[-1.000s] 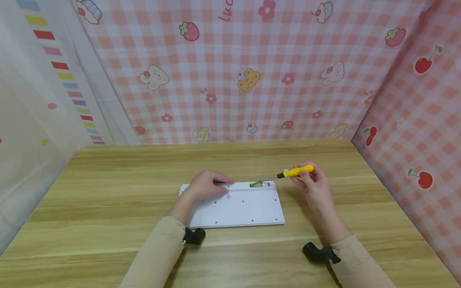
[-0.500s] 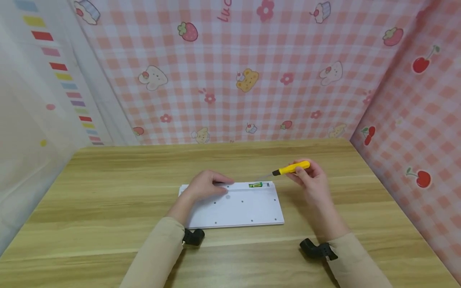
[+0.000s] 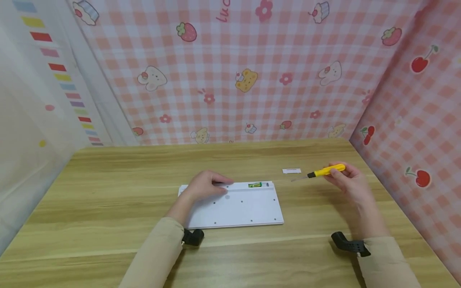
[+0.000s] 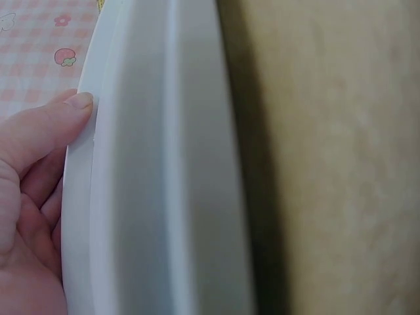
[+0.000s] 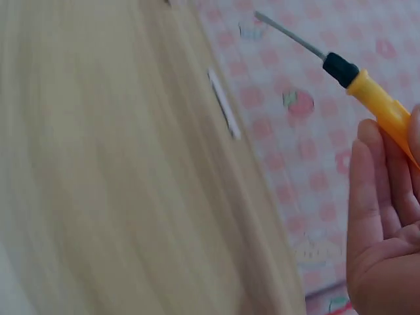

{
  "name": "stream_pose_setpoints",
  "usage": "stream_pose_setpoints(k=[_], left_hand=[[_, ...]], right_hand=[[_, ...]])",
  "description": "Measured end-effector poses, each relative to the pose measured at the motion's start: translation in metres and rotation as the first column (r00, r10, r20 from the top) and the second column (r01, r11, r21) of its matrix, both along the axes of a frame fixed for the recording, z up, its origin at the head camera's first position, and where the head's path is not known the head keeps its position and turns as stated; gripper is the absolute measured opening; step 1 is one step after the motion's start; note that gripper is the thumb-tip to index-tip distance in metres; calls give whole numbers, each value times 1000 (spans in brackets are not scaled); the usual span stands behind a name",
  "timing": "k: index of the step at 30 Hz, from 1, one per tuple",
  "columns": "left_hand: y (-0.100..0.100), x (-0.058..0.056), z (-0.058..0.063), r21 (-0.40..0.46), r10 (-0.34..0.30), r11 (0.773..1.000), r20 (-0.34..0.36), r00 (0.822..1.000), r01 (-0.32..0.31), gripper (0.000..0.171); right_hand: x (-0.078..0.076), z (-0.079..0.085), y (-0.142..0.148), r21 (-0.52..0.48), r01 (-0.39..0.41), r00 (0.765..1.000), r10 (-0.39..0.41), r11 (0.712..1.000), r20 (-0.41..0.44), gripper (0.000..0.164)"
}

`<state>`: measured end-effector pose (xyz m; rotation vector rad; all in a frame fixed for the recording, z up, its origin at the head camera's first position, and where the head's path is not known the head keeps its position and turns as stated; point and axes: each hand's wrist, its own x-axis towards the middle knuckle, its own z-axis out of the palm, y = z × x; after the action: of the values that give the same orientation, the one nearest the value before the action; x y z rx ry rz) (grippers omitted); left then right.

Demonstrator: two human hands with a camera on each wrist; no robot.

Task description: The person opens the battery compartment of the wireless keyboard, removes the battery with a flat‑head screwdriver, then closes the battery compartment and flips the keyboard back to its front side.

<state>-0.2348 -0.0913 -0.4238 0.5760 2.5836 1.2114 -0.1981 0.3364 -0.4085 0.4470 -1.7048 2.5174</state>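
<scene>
A white keyboard (image 3: 230,210), underside up with small dark screw spots, lies on the table. Its raised far strip has an uncovered compartment where a green battery (image 3: 255,185) sits. My left hand (image 3: 207,185) grips that strip left of the battery; in the left wrist view the thumb presses the white edge and the other fingers curl behind it. To the keyboard's right, my right hand (image 3: 351,185) holds a screwdriver (image 3: 327,171) by its yellow handle, its thin metal tip pointing left above the table. The small white battery cover (image 3: 291,171) lies just beyond the tip.
The wooden table (image 3: 108,172) reaches back to a pink checked cloth (image 3: 248,108). Another checked cloth (image 3: 425,132) hangs along the right side, and a pale one (image 3: 36,160) along the left. Black wrist mounts (image 3: 194,237) stick out from both sleeves.
The battery went from tilted to flat in its compartment. My right hand has drawn the screwdriver away to the right, bringing the battery cover into full view. My left hand stays put.
</scene>
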Motion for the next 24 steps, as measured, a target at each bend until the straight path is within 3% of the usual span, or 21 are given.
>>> stream_pose_setpoints(k=[5,9,12,17,22,24], left_hand=[[-1,1,0,-3,5,1000,6,1000,-5,30],[-1,1,1,-4,6,1000,1,1000,-6,29],[-1,1,0,-7,6,1000,-4,1000,-6,29],[0,0,-1,-15,0,1000,-3,1000,0,29],[0,1,-1,-16,4,1000,-4,1000,-4,29],[0,1,0,-16,8,1000,-1,1000,-8,29]], right_hand=[[5,-9,36,132,27,997,-36,991,66,26],[9,-14,56,321,72,989,-109,944,100,22],[11,-17,68,510,94,982,-164,855,95,19],[10,-21,83,752,115,981,-195,649,18,16],[8,-24,87,856,129,984,-173,501,-47,27],[8,-26,87,870,137,984,-164,474,-65,28]])
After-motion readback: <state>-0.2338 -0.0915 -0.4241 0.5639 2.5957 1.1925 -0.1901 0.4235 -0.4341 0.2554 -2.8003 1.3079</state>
